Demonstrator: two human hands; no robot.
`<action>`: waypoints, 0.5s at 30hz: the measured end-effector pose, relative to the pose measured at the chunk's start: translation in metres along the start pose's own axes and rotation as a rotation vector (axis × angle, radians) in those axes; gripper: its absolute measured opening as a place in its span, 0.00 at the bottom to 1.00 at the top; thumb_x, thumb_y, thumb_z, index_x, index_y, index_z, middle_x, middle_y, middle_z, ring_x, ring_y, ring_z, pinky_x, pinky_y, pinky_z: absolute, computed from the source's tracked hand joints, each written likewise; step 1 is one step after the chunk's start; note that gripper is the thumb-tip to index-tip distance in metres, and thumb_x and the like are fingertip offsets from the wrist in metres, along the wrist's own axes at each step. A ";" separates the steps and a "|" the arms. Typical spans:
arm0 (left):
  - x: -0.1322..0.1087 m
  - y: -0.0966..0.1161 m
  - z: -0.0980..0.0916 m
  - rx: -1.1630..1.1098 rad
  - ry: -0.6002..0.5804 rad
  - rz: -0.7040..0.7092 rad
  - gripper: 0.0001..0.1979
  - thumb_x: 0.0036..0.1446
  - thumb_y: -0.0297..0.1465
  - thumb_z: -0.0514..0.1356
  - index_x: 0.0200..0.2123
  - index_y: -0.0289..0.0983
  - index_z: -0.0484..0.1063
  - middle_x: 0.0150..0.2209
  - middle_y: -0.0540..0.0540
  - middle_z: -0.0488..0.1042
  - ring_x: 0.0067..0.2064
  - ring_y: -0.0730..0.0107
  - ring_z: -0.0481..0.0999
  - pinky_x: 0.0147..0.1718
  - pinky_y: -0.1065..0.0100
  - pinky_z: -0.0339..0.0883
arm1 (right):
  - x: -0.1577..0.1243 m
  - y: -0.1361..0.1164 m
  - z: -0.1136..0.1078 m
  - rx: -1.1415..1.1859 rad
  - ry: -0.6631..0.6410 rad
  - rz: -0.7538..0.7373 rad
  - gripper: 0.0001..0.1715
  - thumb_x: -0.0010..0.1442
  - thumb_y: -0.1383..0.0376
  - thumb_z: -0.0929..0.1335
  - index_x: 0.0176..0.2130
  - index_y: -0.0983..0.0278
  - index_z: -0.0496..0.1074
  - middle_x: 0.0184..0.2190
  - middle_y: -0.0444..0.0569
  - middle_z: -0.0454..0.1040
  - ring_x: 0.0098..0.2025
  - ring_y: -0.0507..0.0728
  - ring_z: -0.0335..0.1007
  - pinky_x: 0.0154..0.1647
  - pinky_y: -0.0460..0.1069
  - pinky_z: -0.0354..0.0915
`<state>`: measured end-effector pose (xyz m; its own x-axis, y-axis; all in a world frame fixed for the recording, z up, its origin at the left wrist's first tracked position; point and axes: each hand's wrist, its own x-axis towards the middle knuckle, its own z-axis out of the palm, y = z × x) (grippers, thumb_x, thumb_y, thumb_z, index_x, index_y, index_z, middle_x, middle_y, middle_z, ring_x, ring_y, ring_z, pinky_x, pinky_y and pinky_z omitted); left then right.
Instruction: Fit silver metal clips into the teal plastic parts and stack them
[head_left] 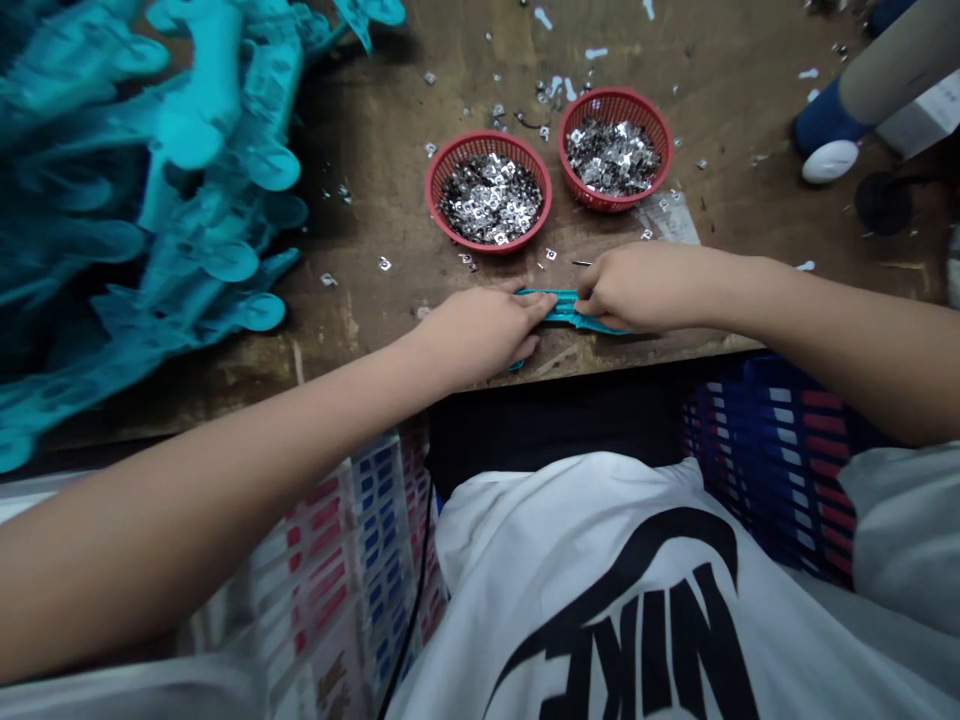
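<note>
A long, narrow turquoise plastic part (pixel 561 307) lies near the front edge of the wooden table, with ribbed detail along its top. My left hand (pixel 484 335) holds its left end against the wood, fingers stretched over it and thumb closer to me. At the other end, my right hand (pixel 637 287) is closed, its fingertips pinched down on the part; what they pinch is hidden. A thin dark tip (pixel 582 263) shows beside the right knuckles. Just beyond my hands, two red baskets, a left one (pixel 437 215) and a right one (pixel 660 185), hold small shiny metal pieces.
A large heap of turquoise plastic parts (pixel 202 120) covers the table's left side. Loose metal pieces (pixel 385 264) and white bits are scattered around. A blue-and-grey cylinder (pixel 862 100) stands at the right. Plastic crates (pixel 780 450) sit below the table edge.
</note>
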<state>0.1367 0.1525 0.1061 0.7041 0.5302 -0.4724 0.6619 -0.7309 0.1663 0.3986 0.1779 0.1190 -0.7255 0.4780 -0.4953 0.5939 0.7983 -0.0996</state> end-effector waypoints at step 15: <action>-0.041 -0.050 -0.019 -0.121 0.683 0.115 0.26 0.89 0.42 0.53 0.58 0.40 0.93 0.49 0.38 0.94 0.54 0.49 0.95 0.56 0.48 0.90 | 0.013 -0.005 0.009 0.275 0.227 0.022 0.43 0.71 0.58 0.80 0.78 0.69 0.81 0.68 0.68 0.89 0.64 0.77 0.89 0.65 0.63 0.81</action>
<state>0.0800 0.1755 0.1339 0.7489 0.6327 0.1972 0.5696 -0.7666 0.2964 0.3893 0.1766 0.1052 -0.7522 0.5875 -0.2983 0.6589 0.6737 -0.3347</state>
